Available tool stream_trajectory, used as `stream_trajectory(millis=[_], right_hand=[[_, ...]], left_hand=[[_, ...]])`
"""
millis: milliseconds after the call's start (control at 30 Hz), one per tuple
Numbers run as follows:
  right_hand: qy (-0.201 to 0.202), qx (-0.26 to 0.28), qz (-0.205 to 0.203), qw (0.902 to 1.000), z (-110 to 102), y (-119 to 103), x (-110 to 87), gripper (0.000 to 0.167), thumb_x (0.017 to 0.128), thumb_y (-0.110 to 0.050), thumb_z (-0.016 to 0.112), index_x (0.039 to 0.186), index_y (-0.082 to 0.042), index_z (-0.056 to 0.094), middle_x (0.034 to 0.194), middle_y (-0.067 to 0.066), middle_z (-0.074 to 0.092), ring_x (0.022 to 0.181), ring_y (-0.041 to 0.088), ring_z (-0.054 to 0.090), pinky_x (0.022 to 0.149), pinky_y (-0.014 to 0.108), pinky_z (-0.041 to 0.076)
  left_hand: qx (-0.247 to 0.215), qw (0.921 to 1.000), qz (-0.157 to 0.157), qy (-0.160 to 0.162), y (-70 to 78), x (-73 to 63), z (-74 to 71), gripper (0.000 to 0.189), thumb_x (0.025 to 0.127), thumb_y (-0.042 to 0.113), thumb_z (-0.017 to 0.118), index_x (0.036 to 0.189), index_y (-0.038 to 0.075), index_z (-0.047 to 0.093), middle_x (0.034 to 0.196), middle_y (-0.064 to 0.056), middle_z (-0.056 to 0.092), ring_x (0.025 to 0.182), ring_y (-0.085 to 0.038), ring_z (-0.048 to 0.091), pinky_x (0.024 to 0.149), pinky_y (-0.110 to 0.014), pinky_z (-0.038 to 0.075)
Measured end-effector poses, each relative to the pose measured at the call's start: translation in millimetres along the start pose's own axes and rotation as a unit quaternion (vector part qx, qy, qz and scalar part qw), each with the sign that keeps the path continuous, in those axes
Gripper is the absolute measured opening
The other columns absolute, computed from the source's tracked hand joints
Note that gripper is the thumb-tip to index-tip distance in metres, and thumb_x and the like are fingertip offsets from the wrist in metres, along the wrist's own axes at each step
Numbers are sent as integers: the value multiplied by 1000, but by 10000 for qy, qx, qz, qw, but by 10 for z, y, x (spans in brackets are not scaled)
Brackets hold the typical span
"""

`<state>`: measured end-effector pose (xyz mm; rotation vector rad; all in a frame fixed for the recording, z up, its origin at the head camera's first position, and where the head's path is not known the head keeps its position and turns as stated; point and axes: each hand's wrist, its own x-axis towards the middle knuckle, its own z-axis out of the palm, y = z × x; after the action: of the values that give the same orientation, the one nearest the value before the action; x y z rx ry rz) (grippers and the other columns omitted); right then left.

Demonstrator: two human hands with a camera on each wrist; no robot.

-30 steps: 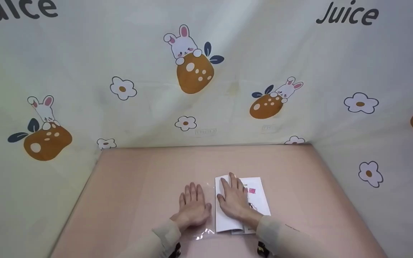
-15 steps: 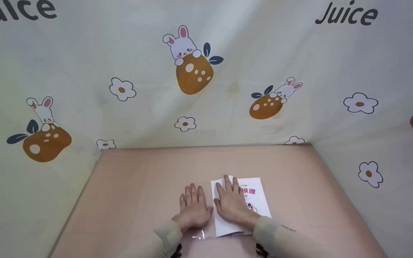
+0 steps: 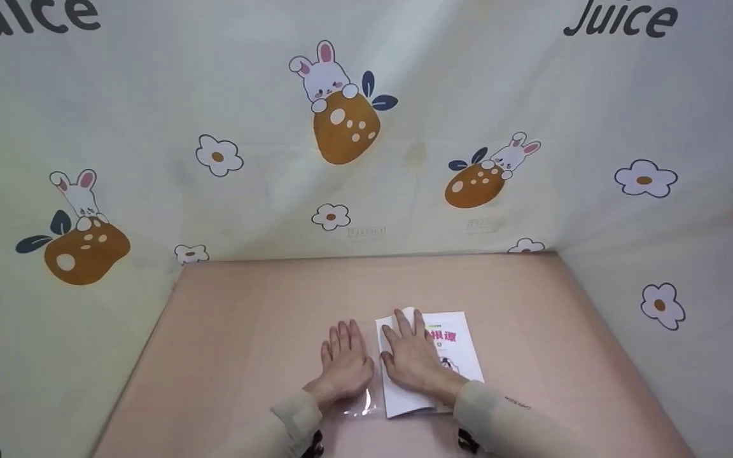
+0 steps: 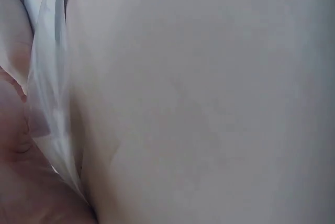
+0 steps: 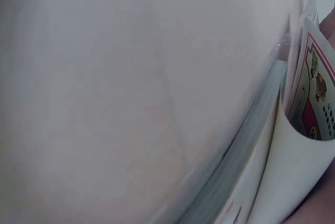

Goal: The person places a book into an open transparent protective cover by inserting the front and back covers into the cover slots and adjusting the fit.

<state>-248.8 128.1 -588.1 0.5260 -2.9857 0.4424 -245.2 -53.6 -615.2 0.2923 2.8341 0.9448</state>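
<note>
Since the frame one second ago, the white flap (image 3: 401,401) has edged slightly left along with the right hand (image 3: 417,366), and more of the pink title shows. The book (image 3: 466,350) lies flat on the table (image 3: 258,331), cover up, its left part under the flap. The right hand rests on the flap with fingers straight and spread; the left hand (image 3: 346,369) lies beside the book, fingers straight and close together, over clear plastic (image 3: 366,405). Neither grips anything.

Springback looks the likeliest trouble: in the right wrist view a white sheet (image 5: 293,166) bows away from the pages (image 5: 246,150), so easing the palm could let it lift, and pressing hard while it bows could crease it askew. The plastic stands up in folds beside the left hand in the left wrist view; dragging that palm could wrinkle it or pull it sideways.

Outward, the book's right edge faces bare table, with more room beyond its top edge up to the printed cloth (image 3: 265,95). Between the hands the gap is narrow.
</note>
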Motion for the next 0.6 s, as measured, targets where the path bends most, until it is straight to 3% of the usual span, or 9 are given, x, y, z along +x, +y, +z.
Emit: stream_trajectory(millis=[333,600], right_hand=[[-31,140,-65,9999,-40,-22,-8,56,102,-26,70,154,-5,65,175,29,43,163,67,29,118,78,49],[70,-111,16,9999,10,-125,32,54,104,-25,69,154,-6,64,176,28,43,163,66,30,121,76,48]], left_hand=[[-369,9993,23,15,-41,36,-4,85,108,30,41,175,-10,9,184,-38,-2,174,-57,-7,139,-76,-2],[-189,9985,191,-468,-70,-2,-106,91,104,34,47,176,-8,10,184,-38,-11,173,-57,-15,138,-76,-7]])
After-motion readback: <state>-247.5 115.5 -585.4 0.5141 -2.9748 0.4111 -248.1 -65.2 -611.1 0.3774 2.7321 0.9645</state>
